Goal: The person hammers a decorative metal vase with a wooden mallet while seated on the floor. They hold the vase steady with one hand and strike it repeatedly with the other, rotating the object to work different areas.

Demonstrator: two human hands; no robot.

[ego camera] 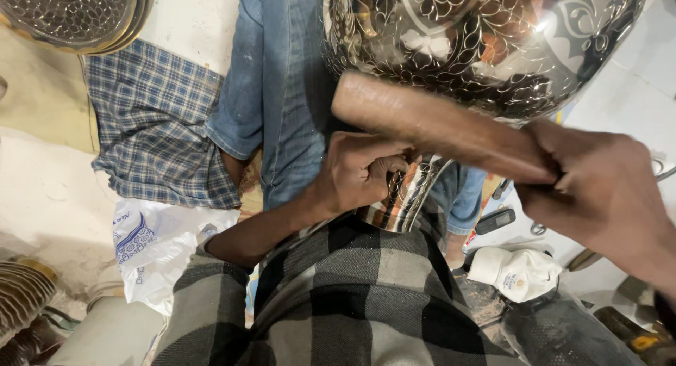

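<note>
A large shiny engraved metal vessel [486, 42] with floral and scale patterns fills the top right; its narrow neck [405, 200] points down toward my lap. My left hand [362, 172] is pressed against that neck, fingers curled as if pinching a small tool that I cannot make out. My right hand [598, 197] grips a thick wooden handle [436, 123], which lies across the vessel's lower belly. My grey and black checked shirt [345, 302] is below.
Another person in a blue denim shirt [282, 91] and blue checked cloth [155, 119] sits opposite. An engraved brass plate [77, 14] lies top left. A white plastic bag [155, 243] is on the left, a white cap [517, 271] and tools on the right.
</note>
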